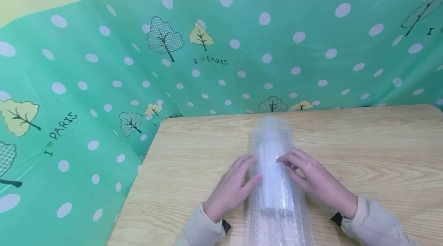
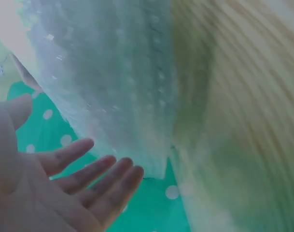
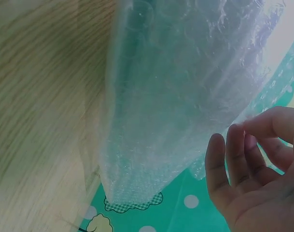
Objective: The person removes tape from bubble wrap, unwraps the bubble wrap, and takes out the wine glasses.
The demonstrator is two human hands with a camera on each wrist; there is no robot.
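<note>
A long clear bubble wrap sleeve [image 1: 277,230] lies lengthwise in front of me. Inside its middle part shows a whitish, roughly cylindrical bundle [image 1: 273,188], blurred by the plastic. My left hand [image 1: 232,187] lies along the left side, fingers apart and loosely extended; in the left wrist view the palm faces the bubble wrap. Over the right side, my right hand [image 1: 311,173] has its fingers bent, thumb tip and fingertips together at the top surface. In the right wrist view those fingertips [image 3: 237,130] pinch at the edge of the bubble wrap [image 3: 156,111].
The light wood table [image 1: 373,153] extends to both sides of the bubble wrap. Behind it and to the left hangs a green cloth [image 1: 221,46] with white dots and printed trees. Beige sleeves [image 1: 373,221] cover both forearms, with a dark piece [image 1: 336,219] at each cuff.
</note>
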